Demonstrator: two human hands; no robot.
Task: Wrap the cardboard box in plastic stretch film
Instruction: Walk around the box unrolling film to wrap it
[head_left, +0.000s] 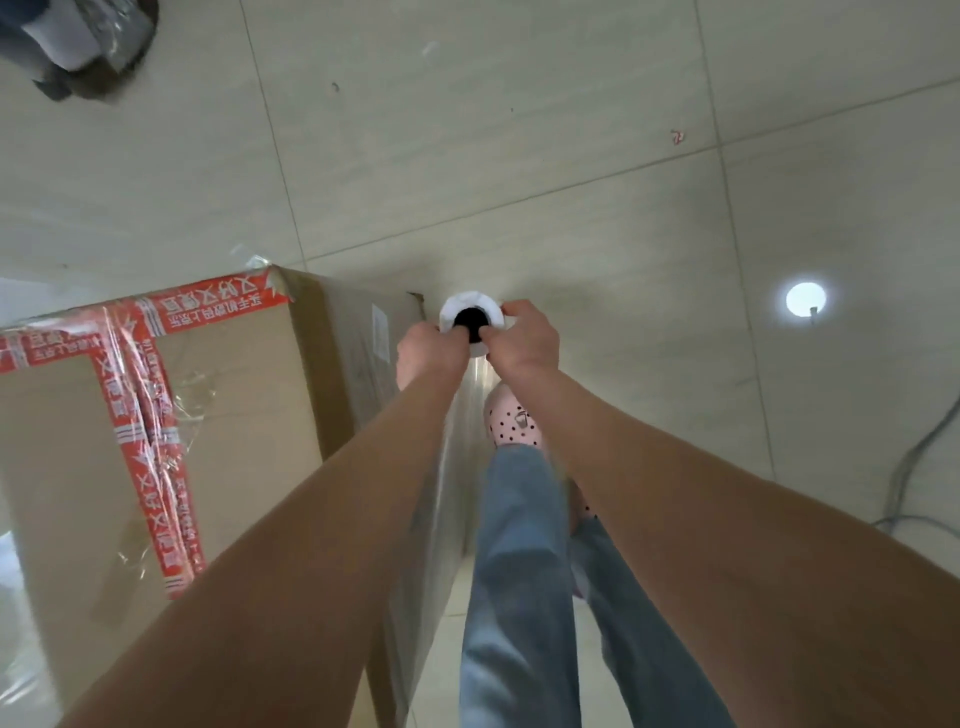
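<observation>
A large cardboard box (234, 415) sealed with red printed tape stands on the floor at the left. Clear film covers its right side. A roll of stretch film (470, 306) stands upright just past the box's far right corner, seen from its open top end. My left hand (431, 345) grips the roll's rim from the left. My right hand (524, 338) grips it from the right, with a finger curled into the dark core. A sheet of film (457, 457) runs from the roll back along the box's side, between my forearms.
Pale floor tiles (571, 156) spread ahead and to the right. My legs in jeans and a pink dotted shoe (511, 423) stand right of the box. A grey cable (914, 467) lies at the right edge. A dark object with plastic wrap (88, 41) sits at the top left.
</observation>
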